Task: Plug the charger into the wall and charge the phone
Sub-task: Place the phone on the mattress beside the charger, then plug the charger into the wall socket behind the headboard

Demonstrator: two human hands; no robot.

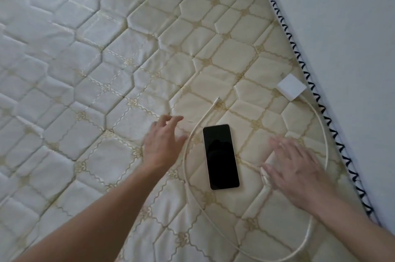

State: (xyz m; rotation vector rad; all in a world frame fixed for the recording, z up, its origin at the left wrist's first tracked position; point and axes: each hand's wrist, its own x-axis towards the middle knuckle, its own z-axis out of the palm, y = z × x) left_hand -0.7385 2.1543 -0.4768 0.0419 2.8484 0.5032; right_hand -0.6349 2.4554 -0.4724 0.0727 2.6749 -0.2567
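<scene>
A black-screened phone point(220, 156) lies face up on a cream quilted mattress point(106, 58). A white charger block point(291, 88) rests near the mattress's right edge. Its white cable point(326, 150) loops around the phone, and the free plug end point(217, 99) lies above the phone. My left hand point(163, 144) hovers just left of the phone, fingers spread, holding nothing. My right hand point(297, 167) hovers right of the phone, blurred, fingers apart, over a stretch of cable.
A pale wall point(352, 37) runs along the mattress's right edge, which has black-and-white stitched trim point(307, 73). No wall socket is in view. The quilted surface stretches far to the left and top.
</scene>
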